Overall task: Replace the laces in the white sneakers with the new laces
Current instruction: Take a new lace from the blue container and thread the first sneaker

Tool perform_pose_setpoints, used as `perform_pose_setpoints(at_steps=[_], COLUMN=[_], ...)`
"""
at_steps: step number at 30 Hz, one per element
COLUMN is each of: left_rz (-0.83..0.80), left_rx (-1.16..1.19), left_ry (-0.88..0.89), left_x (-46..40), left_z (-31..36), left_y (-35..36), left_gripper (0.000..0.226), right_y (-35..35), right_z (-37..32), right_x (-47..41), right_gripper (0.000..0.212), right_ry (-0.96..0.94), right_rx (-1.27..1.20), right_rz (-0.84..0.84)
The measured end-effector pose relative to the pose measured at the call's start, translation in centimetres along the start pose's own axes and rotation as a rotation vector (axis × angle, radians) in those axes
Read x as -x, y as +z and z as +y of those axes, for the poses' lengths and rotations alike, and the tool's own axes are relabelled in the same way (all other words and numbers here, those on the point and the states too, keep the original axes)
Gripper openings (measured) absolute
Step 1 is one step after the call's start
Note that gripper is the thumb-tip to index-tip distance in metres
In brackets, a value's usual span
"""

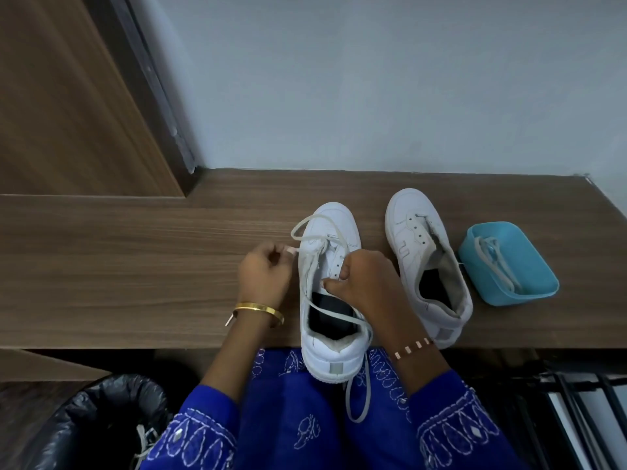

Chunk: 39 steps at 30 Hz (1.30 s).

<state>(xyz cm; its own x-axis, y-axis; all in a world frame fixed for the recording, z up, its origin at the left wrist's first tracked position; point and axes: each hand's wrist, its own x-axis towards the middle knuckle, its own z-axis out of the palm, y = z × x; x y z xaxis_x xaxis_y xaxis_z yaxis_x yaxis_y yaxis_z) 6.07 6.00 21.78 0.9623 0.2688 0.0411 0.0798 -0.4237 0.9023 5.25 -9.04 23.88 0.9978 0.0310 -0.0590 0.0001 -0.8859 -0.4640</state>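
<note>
At the bench's near edge, left hand (pixel 263 273) pinches the lace (pixel 307 222) end; right hand (pixel 364 283) grips the laced sneaker (pixel 330 354), heel overhanging. Second sneaker (pixel 412 239) stands alongside; a blue tray (pixel 529 293) with another lace (pixel 493 262) sits toward the right end.

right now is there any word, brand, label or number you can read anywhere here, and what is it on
None: no readable text shows in this view.
Sneaker being laced: a plain grey heel tab, no lettering to be seen.
Second sneaker: stitched panels only, no logo legible.
Blue tray holding a lace: no print visible.
Blue garment: white embroidery in patterns, not letters.
</note>
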Motion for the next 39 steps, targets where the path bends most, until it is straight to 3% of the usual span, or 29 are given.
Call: perform_pose_setpoints(at_steps=[3, 6, 8, 10, 12, 14, 15, 17, 19, 21, 24, 28, 29, 31, 33, 34, 36, 37, 39], left_rz=[0.134, 0.196, 0.294, 0.401, 0.391, 0.249, 0.177, 0.025, -0.125, -0.213, -0.146, 0.031, 0.098, 0.248, 0.289, 0.274, 0.267, 0.281, 0.188], left_rx=[0.313, 1.052, 1.189, 0.909, 0.308, -0.169, -0.323, -0.458, -0.445, -0.378, -0.197, -0.154, -0.062, 0.424, 0.966, 1.07, 1.007, 0.815, 0.098], left_ry=[-0.091, -0.368, -0.472, -0.384, -0.204, -0.07, 0.013, 0.188, 0.24, 0.142, 0.025, 0.042, 0.025, -0.126, -0.37, -0.441, -0.46, -0.435, -0.319], left_x=[-0.8, -1.7, -1.7, -1.6, -1.4, -1.0, -0.8, -0.3, 0.1, 0.3, 0.3, -0.1, -0.4, -1.1, -1.8, -1.9, -1.8, -1.9, -1.8], left_z=[-0.1, 0.7, 1.2, 0.6, -0.6, -1.3, -1.4, -0.8, 0.0, 0.4, 0.6, 0.3, 0.1, 0.3, 0.5, 0.7, 0.9, 0.6, -0.3], left_y=[-1.6, -4.3, -6.0, -6.6, -5.9, -4.7, -3.9, -2.0, -0.3, 0.8, 0.7, -1.0, -1.7, -3.3, -4.9, -5.5, -5.9, -5.6, -4.9], left_gripper=[0.028, 0.026, 0.029, 0.029, 0.023, 0.016, 0.026, 0.035, 0.034, 0.023, 0.01, 0.028, 0.029, 0.025, 0.029, 0.031, 0.031, 0.03, 0.027], right_y=[0.0, 0.0, 0.0, 0.0, 0.1, 0.2, 0.2, 0.2, 0.2, 0.2, 0.2, 0.3, 0.3, 0.3, 0.4, 0.3, 0.3, 0.3, 0.2], right_z=[-0.1, -0.1, 0.0, 0.0, 0.1, 0.1, 0.1, 0.1, 0.2, 0.2, 0.2, 0.3, 0.3, 0.2, 0.2, 0.1, 0.1, 0.2, 0.2], right_x=[0.0, 0.1, 0.2, 0.3, 0.3, 0.2, 0.2, 0.2, 0.3, 0.3, 0.2, 0.1, 0.1, 0.1, 0.1, 0.2, 0.3, 0.4, 0.4], right_gripper=[0.045, 0.042, 0.041, 0.041, 0.042, 0.042, 0.042, 0.041, 0.041, 0.042, 0.043, 0.044, 0.044, 0.045, 0.045, 0.044, 0.044, 0.044, 0.046], right_ry=[-0.002, 0.005, 0.005, 0.003, 0.002, 0.001, 0.001, -0.002, -0.01, -0.02, -0.017, -0.003, 0.0, 0.006, 0.01, 0.012, 0.008, 0.003, -0.006], right_rx=[0.005, -0.002, -0.007, -0.014, -0.019, -0.022, -0.023, -0.025, -0.02, -0.013, -0.008, -0.015, -0.015, -0.014, -0.009, -0.01, -0.015, -0.016, -0.017], right_rz=[-0.015, -0.01, -0.002, 0.005, 0.009, 0.008, 0.009, 0.018, 0.023, 0.02, 0.018, 0.003, 0.001, 0.004, 0.009, 0.01, 0.01, 0.012, 0.02])
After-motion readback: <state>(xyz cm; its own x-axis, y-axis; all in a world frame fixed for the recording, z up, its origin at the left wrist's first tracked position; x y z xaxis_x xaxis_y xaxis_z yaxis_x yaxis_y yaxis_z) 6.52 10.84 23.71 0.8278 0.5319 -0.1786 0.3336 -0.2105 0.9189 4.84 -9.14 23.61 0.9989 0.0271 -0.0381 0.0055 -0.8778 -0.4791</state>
